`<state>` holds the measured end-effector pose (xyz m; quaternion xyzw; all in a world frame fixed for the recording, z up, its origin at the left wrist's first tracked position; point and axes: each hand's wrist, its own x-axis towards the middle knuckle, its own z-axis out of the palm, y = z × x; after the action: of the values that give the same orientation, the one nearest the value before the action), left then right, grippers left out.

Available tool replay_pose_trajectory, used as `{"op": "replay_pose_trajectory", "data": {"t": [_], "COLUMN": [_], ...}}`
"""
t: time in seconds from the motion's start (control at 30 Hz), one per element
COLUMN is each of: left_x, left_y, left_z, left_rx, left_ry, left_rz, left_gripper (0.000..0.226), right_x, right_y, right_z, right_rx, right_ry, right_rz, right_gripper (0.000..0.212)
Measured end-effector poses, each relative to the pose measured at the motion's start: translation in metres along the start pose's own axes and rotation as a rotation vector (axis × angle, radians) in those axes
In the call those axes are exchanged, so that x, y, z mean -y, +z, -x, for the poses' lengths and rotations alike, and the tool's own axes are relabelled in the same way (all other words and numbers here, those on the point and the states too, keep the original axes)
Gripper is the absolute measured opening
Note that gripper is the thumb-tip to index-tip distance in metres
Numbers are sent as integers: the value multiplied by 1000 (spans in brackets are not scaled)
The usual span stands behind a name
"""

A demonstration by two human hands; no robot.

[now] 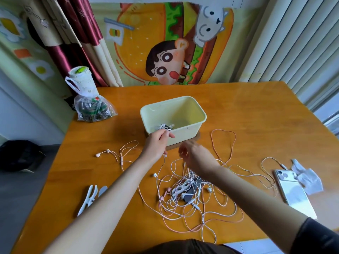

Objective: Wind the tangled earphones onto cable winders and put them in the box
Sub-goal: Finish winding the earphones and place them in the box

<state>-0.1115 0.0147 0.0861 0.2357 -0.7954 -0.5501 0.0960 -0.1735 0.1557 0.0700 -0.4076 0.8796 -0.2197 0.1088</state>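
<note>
Several tangled pink-white earphones (184, 189)

Pale yellow box (190, 114); orange table (256, 110); pink-and-white earphones (185, 195).

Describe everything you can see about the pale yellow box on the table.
The box is pale yellow, plastic by its look, rectangular with rounded corners and a rolled rim. It stands upright with no lid on it, mid-table, on a brown board whose edge shows under its near side. In its near left corner lie wound earphones. The left hand, with a white cable hanging from it, is at the near rim; whether it touches is unclear.
</note>
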Motion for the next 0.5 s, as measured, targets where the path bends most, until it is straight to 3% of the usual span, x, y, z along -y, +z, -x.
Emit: {"op": "replay_pose_trajectory", "data": {"t": [0.07,0.17,0.3,0.43,0.5], "left_x": [-3,-12,-17,-2,9], "left_y": [2,5,-2,-26,-34], "left_z": [2,6,4,-7,-13], "left_rx": [-16,10,-56,-242,-206], "left_ry": [-8,7,30,-28,-137], "left_rz": [31,97,176,281,293], "left_gripper": [33,33,33,30,32], "right_x": [3,7,14,-6,-20], "right_y": [23,48,55,45,35], "right_z": [4,2,-3,6,9], "right_rx": [194,263,321,442,413], "right_ry": [82,109,19,70,105], "right_rz": [-47,-149,-223,-174,-171], "right_gripper": [24,47,25,24,22]}}
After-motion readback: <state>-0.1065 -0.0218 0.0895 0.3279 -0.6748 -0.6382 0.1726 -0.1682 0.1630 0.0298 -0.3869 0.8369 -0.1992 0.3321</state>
